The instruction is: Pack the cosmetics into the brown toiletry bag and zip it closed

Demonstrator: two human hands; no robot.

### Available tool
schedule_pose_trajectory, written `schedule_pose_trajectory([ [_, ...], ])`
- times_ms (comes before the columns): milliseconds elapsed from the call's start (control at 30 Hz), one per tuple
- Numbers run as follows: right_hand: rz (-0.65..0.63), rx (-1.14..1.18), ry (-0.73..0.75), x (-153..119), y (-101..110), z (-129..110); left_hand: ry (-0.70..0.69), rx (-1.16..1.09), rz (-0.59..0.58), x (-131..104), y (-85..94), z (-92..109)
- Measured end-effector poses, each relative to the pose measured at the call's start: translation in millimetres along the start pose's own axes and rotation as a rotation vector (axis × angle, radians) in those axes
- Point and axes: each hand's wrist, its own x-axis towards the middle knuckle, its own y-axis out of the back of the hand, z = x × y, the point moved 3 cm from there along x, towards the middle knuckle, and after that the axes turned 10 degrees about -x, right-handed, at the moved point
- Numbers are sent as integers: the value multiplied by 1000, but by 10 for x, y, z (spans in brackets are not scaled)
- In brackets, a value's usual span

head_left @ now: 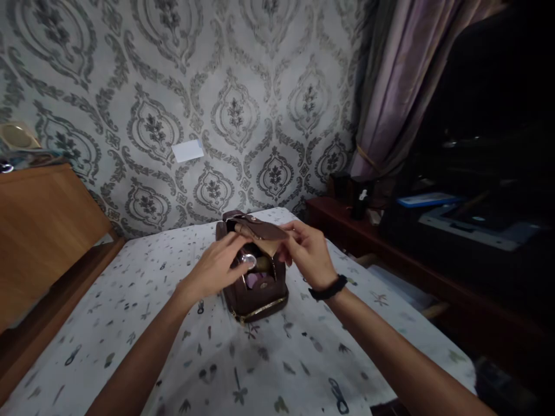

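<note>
A dark brown bag (254, 296) with gold zips sits on the white patterned cloth, its top open. Inside show a round shiny item (248, 261), something olive (262, 265) and something pink (256, 279). My left hand (215, 267) reaches over the bag's left side, fingers at the opening and thumb beside the shiny item; its fingertips are partly hidden. My right hand (309, 253), with a black band on the wrist, pinches the right end of the bag's raised brown flap (266, 231).
The patterned cloth (173, 341) lies under the bag. A wooden cabinet (47, 219) stands at the left. Along the right runs a dark red shelf (338, 218) with a small dark bottle (361, 203) on it. A blue item (427, 200) lies further right, near a curtain (390, 92).
</note>
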Motion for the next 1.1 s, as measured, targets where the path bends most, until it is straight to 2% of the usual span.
schedule_pose_trajectory([
  [100,21,175,-50,39,39,-171,57,28,114,110,12,-21],
  [200,-26,286,-82,71,7,-305,44,112,127,237,-33,19],
  [333,-39,324,-41,117,-36,-269,42,122,163,360,-35,48],
  [400,5,193,32,135,-35,-157,71,34,218,405,20,0],
  [500,46,-246,183,117,-77,15,88,-229,265,481,88,-151],
  [567,9,-519,244,80,-156,89,78,-438,251,532,76,-272],
  [633,-49,-684,233,47,-237,122,84,-620,171,567,9,-376],
  [733,-102,-798,167,35,-301,108,112,-760,-22,577,-118,-451],
  [767,-110,-808,163,39,-305,94,119,-769,-48,575,-135,-458],
  [967,-39,-790,220,85,-225,56,38,-796,50,646,-44,-499],
  [1100,-113,-915,170,118,-237,78,18,-804,46,696,-88,-617],
])
